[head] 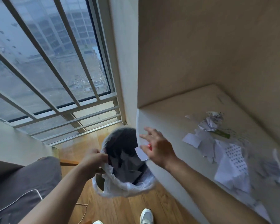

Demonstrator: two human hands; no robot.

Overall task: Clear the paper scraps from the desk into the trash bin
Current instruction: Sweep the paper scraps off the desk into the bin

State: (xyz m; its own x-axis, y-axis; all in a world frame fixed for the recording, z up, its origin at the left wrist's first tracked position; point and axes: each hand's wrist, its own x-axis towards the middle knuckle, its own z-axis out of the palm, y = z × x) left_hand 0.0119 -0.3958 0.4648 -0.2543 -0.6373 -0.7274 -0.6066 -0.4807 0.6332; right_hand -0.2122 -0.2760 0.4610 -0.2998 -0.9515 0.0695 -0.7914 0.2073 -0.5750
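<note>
Left hand (94, 160) is fisted on the bag liner (113, 183) at the left rim of the bin (126, 139), fingers fully curled, pinching the white plastic. We see the bin held up just beside the desk's (171, 126) left edge, mouth tilted toward us, dark inside with a few pale scraps (128, 162) already in it. Right hand (158, 147) hovers over the desk's left edge, at the bin's right rim, fingers spread wide and holding nothing as far as we can tell; something small and red (149, 145) shows at the palm, can't tell what. One white scrap (141, 153) sits just beside that hand, over the bin's rim; touching or falling, can't tell. Most scraps (229, 157) still lie on the desk, right of the hand, well apart from the bin: a crumpled wad (210, 122) far, flat torn sheets near, one with a dot grid. A green bit (221, 134) lies by the wad. Right side blurred. Shoe (146, 216) on the wood floor (132, 207) near, window (44, 59) far left.
</note>
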